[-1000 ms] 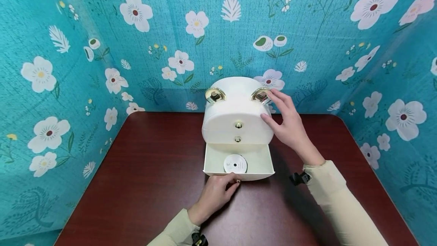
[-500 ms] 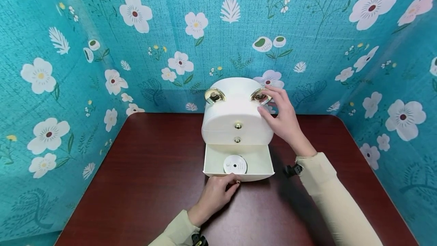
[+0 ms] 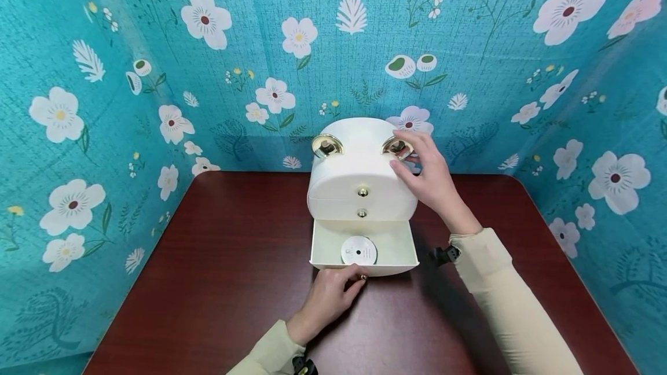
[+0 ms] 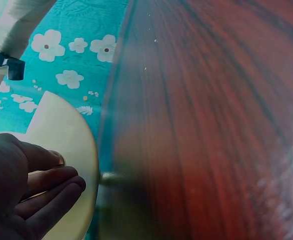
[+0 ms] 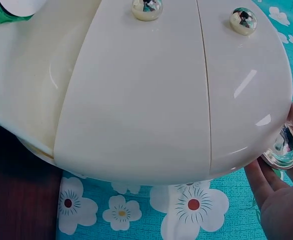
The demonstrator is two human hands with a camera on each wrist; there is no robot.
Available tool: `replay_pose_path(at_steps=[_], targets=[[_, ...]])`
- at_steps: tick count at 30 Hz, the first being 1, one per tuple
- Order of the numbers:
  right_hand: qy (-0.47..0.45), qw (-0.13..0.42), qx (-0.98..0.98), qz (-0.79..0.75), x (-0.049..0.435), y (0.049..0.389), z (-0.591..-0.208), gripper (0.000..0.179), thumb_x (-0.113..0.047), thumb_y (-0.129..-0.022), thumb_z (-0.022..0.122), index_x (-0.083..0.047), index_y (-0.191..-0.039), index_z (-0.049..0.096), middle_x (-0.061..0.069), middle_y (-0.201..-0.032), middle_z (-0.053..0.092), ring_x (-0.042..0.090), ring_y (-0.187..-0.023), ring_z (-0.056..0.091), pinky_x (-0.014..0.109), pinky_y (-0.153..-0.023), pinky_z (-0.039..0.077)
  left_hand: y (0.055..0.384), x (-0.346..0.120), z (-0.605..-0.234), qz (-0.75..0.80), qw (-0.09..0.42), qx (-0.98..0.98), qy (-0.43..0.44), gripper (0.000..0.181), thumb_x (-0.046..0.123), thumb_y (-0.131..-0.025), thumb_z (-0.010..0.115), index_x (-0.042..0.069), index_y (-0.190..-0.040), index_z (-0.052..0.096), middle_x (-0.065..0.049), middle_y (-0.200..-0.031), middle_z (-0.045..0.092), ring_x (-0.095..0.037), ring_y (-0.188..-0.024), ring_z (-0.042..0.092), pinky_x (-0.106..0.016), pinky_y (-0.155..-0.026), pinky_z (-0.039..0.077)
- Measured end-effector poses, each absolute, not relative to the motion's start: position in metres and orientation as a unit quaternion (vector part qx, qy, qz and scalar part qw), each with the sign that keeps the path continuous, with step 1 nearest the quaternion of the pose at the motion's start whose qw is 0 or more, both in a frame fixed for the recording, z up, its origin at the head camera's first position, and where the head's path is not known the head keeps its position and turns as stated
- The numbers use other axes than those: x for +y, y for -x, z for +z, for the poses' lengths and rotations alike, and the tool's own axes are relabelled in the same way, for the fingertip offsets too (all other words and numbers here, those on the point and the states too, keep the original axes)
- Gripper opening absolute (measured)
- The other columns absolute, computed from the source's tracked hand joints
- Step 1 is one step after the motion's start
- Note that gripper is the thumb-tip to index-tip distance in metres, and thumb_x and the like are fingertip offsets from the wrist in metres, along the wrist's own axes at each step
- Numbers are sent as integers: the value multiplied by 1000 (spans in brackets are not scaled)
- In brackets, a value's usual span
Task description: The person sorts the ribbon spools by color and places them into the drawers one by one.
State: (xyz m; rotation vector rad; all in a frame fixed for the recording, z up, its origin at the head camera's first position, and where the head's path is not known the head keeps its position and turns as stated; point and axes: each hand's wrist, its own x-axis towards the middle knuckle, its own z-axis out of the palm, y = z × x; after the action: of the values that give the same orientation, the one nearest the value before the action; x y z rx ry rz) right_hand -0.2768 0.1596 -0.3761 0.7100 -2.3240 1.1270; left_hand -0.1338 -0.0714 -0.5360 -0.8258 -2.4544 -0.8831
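A white storage box (image 3: 359, 161) with a rounded top stands on the table, its bottom drawer (image 3: 396, 242) pulled out. My left hand (image 3: 329, 293) pinches the small gold knob (image 3: 363, 277) on that drawer's front; the left wrist view shows thumb and fingers meeting there. Inside the drawer lies a round disc (image 3: 359, 250) with a white face and a small dark centre hole; a green edge shows in the right wrist view. My right hand (image 3: 436, 181) grips the box's upper right, thumb on the front edge and fingers curved around the gold ear (image 5: 285, 146).
Another gold ear (image 3: 327, 146) sits on the box's left, and two upper drawers carry gold knobs (image 3: 363, 192). The dark red-brown table (image 3: 234, 259) extends to both sides. Teal flowered cloth (image 3: 312, 85) hangs close behind the box and along the sides.
My right hand has shifted slightly left, its fingers and thumb settling closer around the gold ear and box edge. My left hand, the drawer and the disc stay where they were.
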Motion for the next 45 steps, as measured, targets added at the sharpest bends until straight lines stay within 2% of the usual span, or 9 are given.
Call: replay_pose_path(at_steps=[14,31,38,45], targets=[[-253,217,-849,410,159,276,-374,57,-23,-90,68,-28,-142,45,8,-132,46,22,-103,54,49,-89,51,133,-72,-536,-321,198,-877,297,17,14,-81,75,20,-96,70,14,-79,69,1,-69,61,-16,-62,47],[-246,213,-852,411,158,275,-375,58,-22,-90,67,-32,-142,44,8,-131,46,20,-104,53,47,-90,51,139,-71,-535,-319,205,-877,295,18,14,-81,75,22,-96,69,15,-79,69,3,-70,61,-16,-62,48],[-247,211,-851,413,158,277,-377,57,-26,-90,67,-36,-141,43,5,-134,45,16,-104,52,45,-91,51,141,-72,-535,-321,205,-878,290,17,15,-81,75,22,-96,69,14,-78,69,4,-69,60,-16,-62,47],[-247,214,-851,410,159,276,-377,58,-25,-90,67,-34,-142,43,5,-133,45,18,-103,53,47,-90,51,144,-71,-535,-325,205,-876,290,17,14,-81,76,21,-95,70,14,-77,69,3,-68,60,-15,-61,47]])
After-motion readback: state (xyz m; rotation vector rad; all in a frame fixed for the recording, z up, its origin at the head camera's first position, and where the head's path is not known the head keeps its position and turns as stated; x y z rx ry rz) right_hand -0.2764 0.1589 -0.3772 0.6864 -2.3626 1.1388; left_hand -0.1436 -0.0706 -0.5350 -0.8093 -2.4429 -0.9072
